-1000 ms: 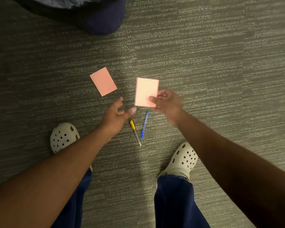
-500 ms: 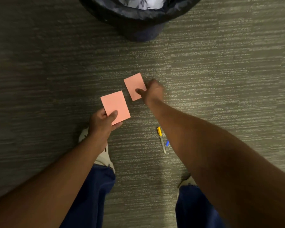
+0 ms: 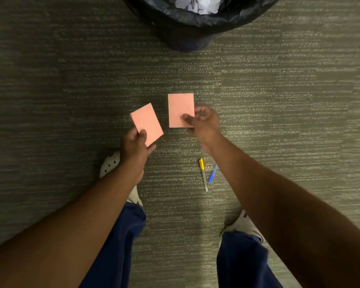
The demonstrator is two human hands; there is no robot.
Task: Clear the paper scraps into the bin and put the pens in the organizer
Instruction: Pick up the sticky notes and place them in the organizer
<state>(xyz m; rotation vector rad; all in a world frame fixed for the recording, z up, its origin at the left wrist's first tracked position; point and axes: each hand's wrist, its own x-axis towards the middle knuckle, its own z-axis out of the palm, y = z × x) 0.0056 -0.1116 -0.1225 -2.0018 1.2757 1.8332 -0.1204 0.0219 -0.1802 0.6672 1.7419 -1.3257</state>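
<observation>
My left hand (image 3: pixel 134 147) pinches one pink paper scrap (image 3: pixel 147 122) by its lower corner, above the carpet. My right hand (image 3: pixel 204 121) grips a second pink paper scrap (image 3: pixel 180 109) by its right edge, a little higher and to the right. A pen with a yellow cap (image 3: pixel 203 173) lies on the carpet below my right wrist. Beside it a blue pen (image 3: pixel 212 173) is partly hidden by my right forearm. The bin (image 3: pixel 185 26), lined with a black bag and holding crumpled white paper, stands at the top of the view, beyond both hands. No organizer is in view.
Grey-green carpet (image 3: pixel 289 100) covers the whole floor. My two feet in white clogs, left clog (image 3: pixel 110 163) and right clog (image 3: pixel 243 224), and dark blue trouser legs stand just below the hands, either side of the pens.
Each hand now holds a pink scrap; a second ago only the right held one and the other lay on the carpet. The view has tilted up, showing the bin's opening.
</observation>
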